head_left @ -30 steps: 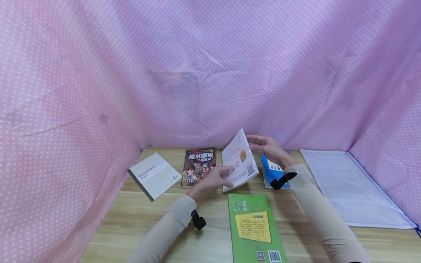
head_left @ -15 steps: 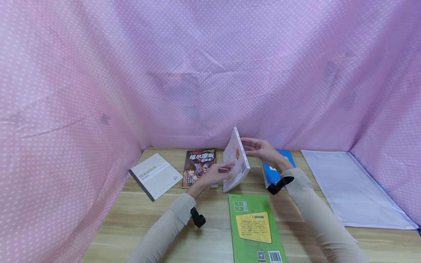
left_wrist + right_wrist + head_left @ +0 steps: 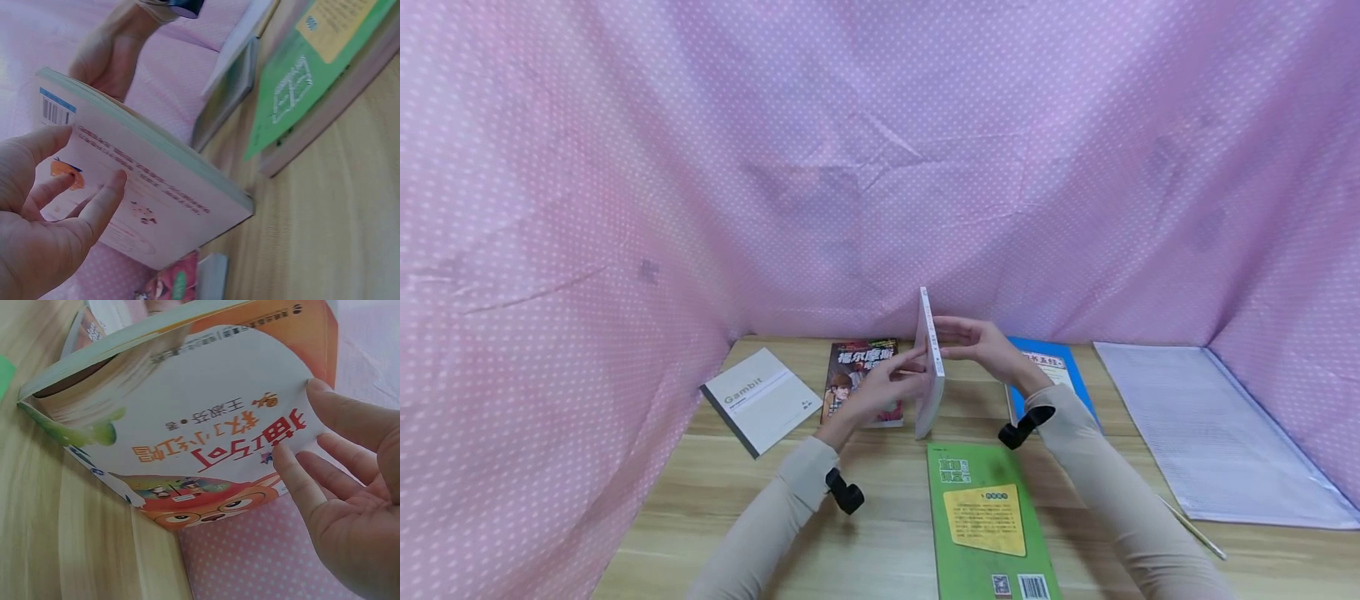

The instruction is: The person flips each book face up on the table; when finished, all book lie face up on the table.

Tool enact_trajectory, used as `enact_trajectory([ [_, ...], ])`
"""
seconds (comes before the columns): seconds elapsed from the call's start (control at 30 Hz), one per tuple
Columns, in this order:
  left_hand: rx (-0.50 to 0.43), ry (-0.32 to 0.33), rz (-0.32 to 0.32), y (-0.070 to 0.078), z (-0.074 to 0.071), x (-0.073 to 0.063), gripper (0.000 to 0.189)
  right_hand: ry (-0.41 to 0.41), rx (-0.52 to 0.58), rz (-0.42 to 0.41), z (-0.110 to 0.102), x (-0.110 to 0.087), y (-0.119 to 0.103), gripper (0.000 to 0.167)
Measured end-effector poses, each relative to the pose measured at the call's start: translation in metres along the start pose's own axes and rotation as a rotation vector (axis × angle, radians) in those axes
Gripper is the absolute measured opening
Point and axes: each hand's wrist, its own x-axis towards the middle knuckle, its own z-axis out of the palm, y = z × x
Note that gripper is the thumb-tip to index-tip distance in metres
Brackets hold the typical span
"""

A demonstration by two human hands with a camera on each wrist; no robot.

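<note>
A white-backed paperback book (image 3: 929,342) stands on edge on the table, its spine facing me. In the left wrist view, fairly straight fingers of my left hand (image 3: 56,212) touch its back cover (image 3: 144,187), which has a barcode. From the other side, my right hand (image 3: 356,487) rests its fingertips against the illustrated front cover (image 3: 212,425). The head view has the left hand (image 3: 883,387) and right hand (image 3: 992,354) facing each other across the book. Behind the right wrist lies a blue book (image 3: 1067,367), partly covered.
A dark-covered comic-style book (image 3: 865,358) lies under the left hand, with a white Gambit notebook (image 3: 762,400) farther left. Nearer me is a green book (image 3: 988,508). At right lie a whitish mesh pouch (image 3: 1217,433) and a thin stick (image 3: 1195,531). Pink dotted cloth (image 3: 880,167) walls the back.
The book has turned from leaning with its back cover toward me to standing upright, spine toward me. My right hand has shifted left with it, uncovering more of the blue book.
</note>
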Motion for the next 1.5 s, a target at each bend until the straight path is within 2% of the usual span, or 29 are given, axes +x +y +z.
enact_trajectory([
  [0.37,-0.124,0.043,0.047,0.02,-0.017,-0.007,0.054,-0.015,-0.006,-0.02,0.02,0.011,0.001,0.059],
  [0.53,-0.143,0.067,0.028,0.023,-0.024,-0.011,0.053,-0.031,-0.002,-0.019,0.029,0.014,0.003,0.062],
  [0.77,-0.138,0.079,-0.004,0.023,-0.032,-0.02,0.06,-0.06,-0.02,0.001,0.038,0.019,0.013,0.066],
  [0.97,-0.138,0.074,0.0,0.024,-0.04,-0.029,0.064,-0.083,-0.078,0.004,0.044,0.027,0.028,0.065],
  [1.27,-0.123,0.054,0.007,0.017,-0.05,-0.033,0.072,-0.096,-0.145,0.033,0.045,0.04,0.045,0.062],
  [1.5,-0.116,0.062,-0.027,0.015,-0.057,-0.038,0.079,-0.078,-0.208,0.064,0.046,0.045,0.047,0.06],
])
